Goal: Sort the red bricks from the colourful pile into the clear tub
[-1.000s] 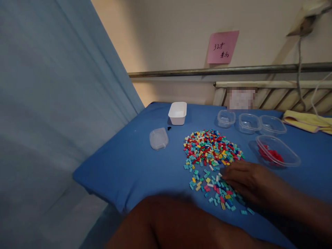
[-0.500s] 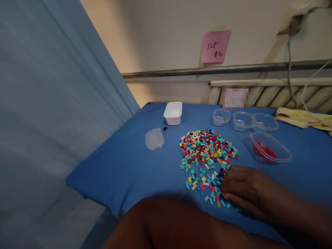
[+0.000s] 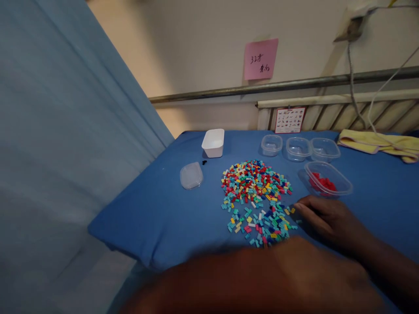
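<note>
My right hand (image 3: 327,220) rests on the blue sheet at the right edge of the loose bricks, fingers curled together; whatever they may hold is hidden. Beside its fingertips lie small yellow and turquoise toy bricks. A larger heap of mixed-colour toy bricks (image 3: 250,181) spreads beyond, with a looser scatter of bricks (image 3: 262,222) nearer me. My left hand (image 3: 314,274) is a big smear low in front of the camera, crossing rightward; its fingers cannot be made out. Just past my right hand stands a clear tub (image 3: 343,188) with red bricks (image 3: 322,182) inside.
Three clear tubs (image 3: 271,145) stand along the back, and a yellow cloth (image 3: 360,141) lies to their right. At the left are a white tub (image 3: 214,150), a clear lid (image 3: 191,175) and small black pieces (image 3: 204,162). A blue curtain (image 3: 65,131) hangs at left.
My right hand has drawn out of the scattered bricks toward their right edge. My left hand has swept right across the bottom of the view. The camera has turned slightly right.
</note>
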`<state>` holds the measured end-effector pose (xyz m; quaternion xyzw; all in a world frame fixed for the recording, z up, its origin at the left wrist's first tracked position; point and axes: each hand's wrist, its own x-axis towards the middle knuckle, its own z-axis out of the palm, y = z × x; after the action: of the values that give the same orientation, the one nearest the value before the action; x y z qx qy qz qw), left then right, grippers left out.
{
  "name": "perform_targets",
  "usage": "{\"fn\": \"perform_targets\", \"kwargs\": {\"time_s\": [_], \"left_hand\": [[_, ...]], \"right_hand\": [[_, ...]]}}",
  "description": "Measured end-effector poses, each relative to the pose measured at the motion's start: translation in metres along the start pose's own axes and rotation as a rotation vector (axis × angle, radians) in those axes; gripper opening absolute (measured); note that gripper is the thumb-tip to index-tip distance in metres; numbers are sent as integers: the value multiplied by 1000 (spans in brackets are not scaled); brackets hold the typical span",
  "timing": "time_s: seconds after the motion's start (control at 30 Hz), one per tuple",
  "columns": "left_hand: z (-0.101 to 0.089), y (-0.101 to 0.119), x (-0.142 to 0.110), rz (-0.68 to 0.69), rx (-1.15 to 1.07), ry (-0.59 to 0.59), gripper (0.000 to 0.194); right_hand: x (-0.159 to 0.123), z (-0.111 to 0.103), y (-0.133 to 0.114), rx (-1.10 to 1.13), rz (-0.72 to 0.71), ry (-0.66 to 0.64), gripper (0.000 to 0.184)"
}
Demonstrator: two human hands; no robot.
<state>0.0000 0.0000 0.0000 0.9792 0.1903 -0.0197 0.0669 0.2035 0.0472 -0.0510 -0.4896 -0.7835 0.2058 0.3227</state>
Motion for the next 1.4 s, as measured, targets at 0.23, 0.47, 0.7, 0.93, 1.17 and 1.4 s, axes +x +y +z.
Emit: {"fn": "perform_targets", "kwargs": {"time_s": [0.23,0.47,0.7,0.93,1.17,1.4], "left_hand": [[-59,-115,-74,-599,-52,74,22],[-35,-119,-80,-726,-125,40,21],[-24,-121,-82,-826,-118,135,20],[-27,-115,-76,-848,-53,62,22],[-29,-116,-73,-860,-33,19,19],[-32,-121,-76,-738,-131,172,23]], "right_hand": [[2,3,1,4,-23,10,38],[3,3,5,4,-18,7,38],[3,3,6,11,-9,6,39],[4,1,1,10,-8,4,40],[5,2,2,-2,-13,13,40],[5,2,3,-1,-13,13,41]]}}
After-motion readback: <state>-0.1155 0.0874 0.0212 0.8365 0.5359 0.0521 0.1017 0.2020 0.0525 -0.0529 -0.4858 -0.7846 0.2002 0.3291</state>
